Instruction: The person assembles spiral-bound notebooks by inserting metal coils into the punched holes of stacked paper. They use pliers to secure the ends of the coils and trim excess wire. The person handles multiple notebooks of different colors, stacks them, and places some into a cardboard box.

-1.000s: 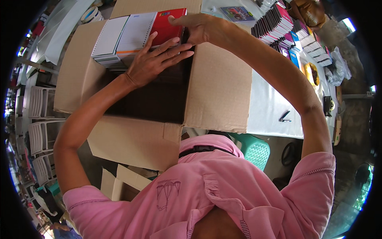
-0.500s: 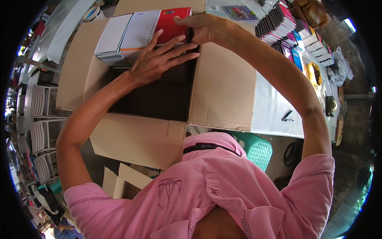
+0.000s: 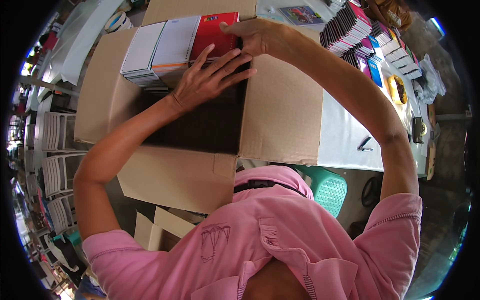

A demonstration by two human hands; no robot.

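Red book (image 3: 216,35) being seated in box (image 3: 280,110): left hand (image 3: 207,80) pressing with fingers spread, right hand (image 3: 252,36) pinching its edge.
Risk: uneven pressure is likely tilting the book against the white stacks (image 3: 160,50), jamming it.

The left hand (image 3: 210,80) covers the lower part of the red book (image 3: 215,35), so its bottom edge cannot be seen. The box (image 3: 280,110) interior below the hands is too dark to tell what lies there. The right hand (image 3: 252,37) hides its fingertips behind the book. Rows of books (image 3: 350,27) on the desk (image 3: 340,135) run off the top edge.
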